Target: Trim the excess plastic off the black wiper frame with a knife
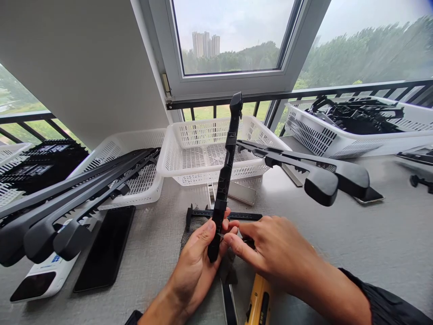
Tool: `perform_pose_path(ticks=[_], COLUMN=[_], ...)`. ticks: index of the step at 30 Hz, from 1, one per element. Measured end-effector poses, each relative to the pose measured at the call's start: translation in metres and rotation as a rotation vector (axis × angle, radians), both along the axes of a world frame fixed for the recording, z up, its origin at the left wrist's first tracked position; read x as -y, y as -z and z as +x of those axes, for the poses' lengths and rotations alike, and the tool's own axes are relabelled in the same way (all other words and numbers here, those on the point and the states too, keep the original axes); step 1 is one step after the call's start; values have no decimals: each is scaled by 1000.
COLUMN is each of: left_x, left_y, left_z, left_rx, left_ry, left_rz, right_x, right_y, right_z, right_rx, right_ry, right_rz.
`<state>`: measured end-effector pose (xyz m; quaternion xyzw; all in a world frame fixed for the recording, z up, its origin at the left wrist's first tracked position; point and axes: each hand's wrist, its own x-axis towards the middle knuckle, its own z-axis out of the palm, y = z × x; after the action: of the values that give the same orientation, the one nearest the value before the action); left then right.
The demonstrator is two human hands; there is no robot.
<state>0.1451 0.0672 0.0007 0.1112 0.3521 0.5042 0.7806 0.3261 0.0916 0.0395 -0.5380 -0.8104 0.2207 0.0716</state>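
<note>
My left hand [198, 259] is closed around the lower end of a long black plastic bar [226, 180]. The bar stands nearly upright, its ribbed, hollow side facing me. Against its lower part, my right hand [274, 248] pinches a small thin tool with a pale pointed tip [221, 235]. Most of that tool is hidden by the fingers, so its exact kind does not show. Behind the hands lies a black caliper [243, 216] on a dark grey cloth [189, 232]. A yellow utility knife [259, 300] rests below my right wrist.
White baskets [165, 164] line the window side; the right one [311, 135] holds black parts. Long black bars [98, 185] lean over the left basket, and more bars [321, 180] rest at right. A black phone [106, 248] and a white device [43, 280] lie left.
</note>
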Motion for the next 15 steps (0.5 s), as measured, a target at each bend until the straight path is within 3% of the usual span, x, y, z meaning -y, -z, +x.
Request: perform_pose_path(ticks=[7, 15], left_x=[-2, -2], left_y=[-3, -1], left_z=[1, 2], left_rx=[-71, -126], left_ry=[15, -7], left_rz=[47, 2], right_x=[-1, -1], right_y=[1, 1], right_z=[0, 0], right_rx=[149, 166], right_ry=[19, 24], right_rz=[-21, -17])
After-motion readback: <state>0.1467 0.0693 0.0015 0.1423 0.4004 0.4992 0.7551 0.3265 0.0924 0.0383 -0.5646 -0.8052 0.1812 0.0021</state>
